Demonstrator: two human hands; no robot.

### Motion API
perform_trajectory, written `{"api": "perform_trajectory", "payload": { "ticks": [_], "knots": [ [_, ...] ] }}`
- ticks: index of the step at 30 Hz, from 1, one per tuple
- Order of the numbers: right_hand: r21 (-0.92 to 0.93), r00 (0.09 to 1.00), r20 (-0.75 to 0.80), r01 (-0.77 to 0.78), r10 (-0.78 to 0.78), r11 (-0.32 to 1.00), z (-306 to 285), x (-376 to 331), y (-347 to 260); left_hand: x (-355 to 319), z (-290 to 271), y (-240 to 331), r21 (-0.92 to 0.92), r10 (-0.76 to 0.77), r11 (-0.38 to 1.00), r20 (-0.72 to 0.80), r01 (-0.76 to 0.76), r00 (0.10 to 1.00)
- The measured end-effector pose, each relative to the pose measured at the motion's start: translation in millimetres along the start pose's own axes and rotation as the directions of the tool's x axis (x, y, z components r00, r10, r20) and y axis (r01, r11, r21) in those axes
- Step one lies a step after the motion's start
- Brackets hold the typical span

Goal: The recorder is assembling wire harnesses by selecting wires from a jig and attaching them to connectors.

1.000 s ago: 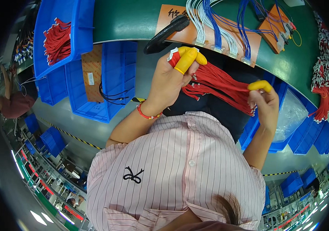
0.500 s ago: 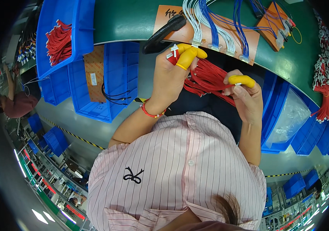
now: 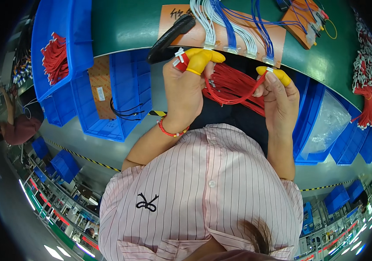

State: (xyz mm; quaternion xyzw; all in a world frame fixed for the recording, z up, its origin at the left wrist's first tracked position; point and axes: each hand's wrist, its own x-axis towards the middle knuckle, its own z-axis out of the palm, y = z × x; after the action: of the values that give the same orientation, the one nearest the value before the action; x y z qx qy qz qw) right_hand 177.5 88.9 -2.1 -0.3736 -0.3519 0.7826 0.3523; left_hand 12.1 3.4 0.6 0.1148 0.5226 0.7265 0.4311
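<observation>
Bundle of thin red wires with white plastic ends (image 3: 233, 82), nice and fat, runs from your left hand (image 3: 185, 85) toward your right hand (image 3: 280, 102), just in front of the glossy green worktable (image 3: 125, 30). Left fingers are curled closed around one end of it. Your right was at the far end a second ago; now it's come in and up, so a slim red lead (image 3: 229, 103) bows out in a loop. Thumb and finger are pinched on its small white connector (image 3: 269, 70). Looks to me like you've singled that one out.
</observation>
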Motion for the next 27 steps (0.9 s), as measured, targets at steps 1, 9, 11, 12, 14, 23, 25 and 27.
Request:
{"api": "perform_trajectory", "payload": {
  "ticks": [1, 9, 11, 12, 14, 23, 25, 27],
  "knots": [
    [0.030, 1.000, -0.012, -0.005, 0.005, 1.000, 1.0, 0.4, -1.3, 0.8, -0.7, -0.2, 0.007, 0.007, 1.000, 0.005, -0.008, 1.000],
    [0.023, 0.998, -0.027, -0.051, 0.052, 0.998, 4.7, 5.6, -4.4, 13.6, -23.9, 18.5, -0.035, -0.254, 0.961, 0.271, 0.273, 0.928],
    [0.050, 0.998, -0.019, -0.061, 0.062, 0.997, 4.5, 5.5, -3.9, 11.9, -24.8, 29.2, 0.005, -0.276, 0.958, 0.289, 0.287, 0.917],
    [0.074, 0.998, -0.010, -0.066, 0.066, 0.995, 4.3, 5.5, -4.2, 11.1, -25.9, 33.3, 0.026, -0.287, 0.956, 0.297, 0.292, 0.911],
    [0.141, 0.997, 0.000, -0.081, 0.082, 0.987, 2.1, 5.6, -1.7, 9.9, -32.2, 36.5, 0.121, -0.289, 0.957, 0.310, 0.263, 0.906],
    [0.334, 0.989, 0.026, -0.147, 0.146, 0.931, 4.2, 5.7, 4.2, 2.5, -40.8, 40.3, 0.236, -0.324, 0.936, 0.294, 0.261, 0.899],
    [0.312, 0.976, 0.107, -0.212, 0.188, 0.926, -3.3, 10.3, 1.0, 3.5, -33.8, 40.0, 0.241, -0.306, 0.941, 0.296, 0.239, 0.905],
    [0.236, 0.977, 0.051, -0.215, 0.209, 0.948, 3.3, 8.7, -5.9, 7.3, -29.7, 39.0, 0.250, -0.300, 0.942, 0.325, 0.225, 0.897]
  ]
}}
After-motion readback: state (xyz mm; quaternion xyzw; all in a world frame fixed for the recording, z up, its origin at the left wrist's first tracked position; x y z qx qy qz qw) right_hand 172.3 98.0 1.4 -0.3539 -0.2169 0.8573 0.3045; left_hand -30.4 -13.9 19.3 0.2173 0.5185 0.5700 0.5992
